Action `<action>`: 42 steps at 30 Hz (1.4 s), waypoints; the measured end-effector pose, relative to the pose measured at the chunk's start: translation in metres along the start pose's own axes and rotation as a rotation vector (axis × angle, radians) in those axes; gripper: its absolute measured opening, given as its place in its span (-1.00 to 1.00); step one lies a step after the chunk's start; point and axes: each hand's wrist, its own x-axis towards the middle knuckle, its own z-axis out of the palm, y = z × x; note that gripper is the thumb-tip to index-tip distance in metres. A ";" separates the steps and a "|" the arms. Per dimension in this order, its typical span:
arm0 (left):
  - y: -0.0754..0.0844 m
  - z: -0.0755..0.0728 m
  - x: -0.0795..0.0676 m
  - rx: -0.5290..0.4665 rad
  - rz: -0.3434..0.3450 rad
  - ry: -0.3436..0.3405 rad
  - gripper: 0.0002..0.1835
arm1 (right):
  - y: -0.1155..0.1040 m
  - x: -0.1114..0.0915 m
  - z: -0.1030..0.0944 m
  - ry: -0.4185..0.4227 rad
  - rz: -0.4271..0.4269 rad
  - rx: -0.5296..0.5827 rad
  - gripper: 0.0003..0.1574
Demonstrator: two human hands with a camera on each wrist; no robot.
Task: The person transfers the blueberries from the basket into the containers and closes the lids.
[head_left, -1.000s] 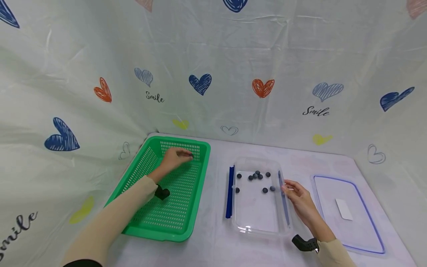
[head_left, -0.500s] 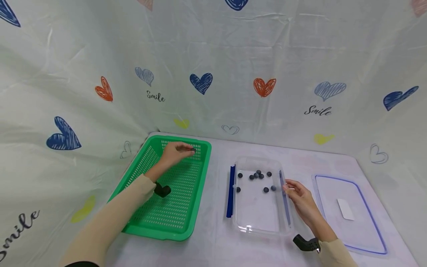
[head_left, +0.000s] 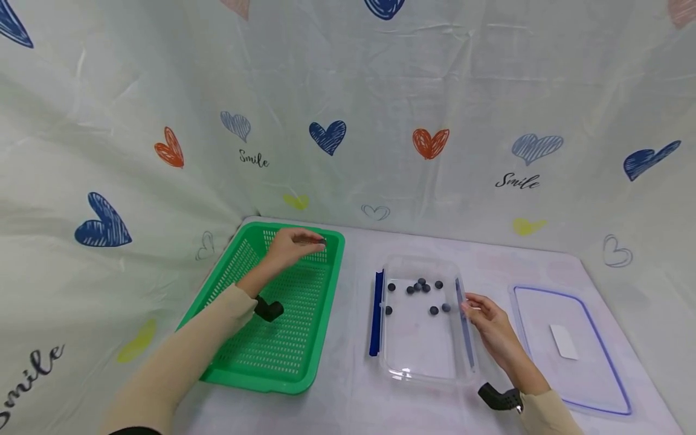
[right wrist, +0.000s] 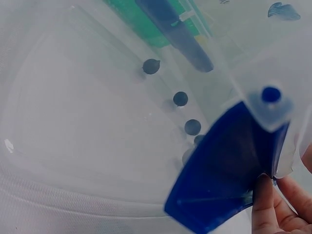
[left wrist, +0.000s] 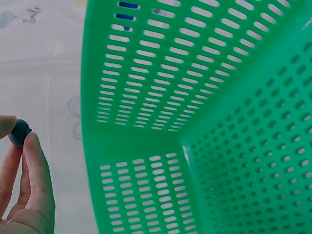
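Note:
My left hand (head_left: 288,249) is raised over the far part of the green basket (head_left: 312,362). Between its thumb and fingertips it pinches a blueberry (left wrist: 19,133), dark and round in the left wrist view. No other berries show in the visible part of the basket. To the right sits a clear plastic container (head_left: 418,379) with several blueberries (head_left: 422,287) scattered over its far half. At its right side my right hand (head_left: 492,329) pinches the blue locking flap (right wrist: 224,170), thumb on one face and fingers behind.
A second blue flap (head_left: 376,320) stands out along the container's left side. The clear lid with a blue seal (head_left: 598,347) lies on the table at the right, bearing a white label (head_left: 563,342). A heart-printed curtain (head_left: 380,90) rises behind the table.
My left hand has risen from inside the basket toward its far rim and slightly right, carrying the blueberry. The right hand stays at the container's side.

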 end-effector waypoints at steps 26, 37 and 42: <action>0.033 0.037 0.007 -0.148 0.098 -0.142 -0.74 | 0.000 0.000 0.000 -0.008 0.001 -0.009 -0.33; 0.050 0.059 0.009 -0.117 0.106 -0.187 -0.76 | -0.001 -0.001 -0.001 -0.003 0.023 -0.030 -0.30; 0.057 0.066 0.010 -0.125 0.130 -0.219 -0.76 | -0.002 -0.001 -0.001 -0.006 0.014 -0.029 -0.31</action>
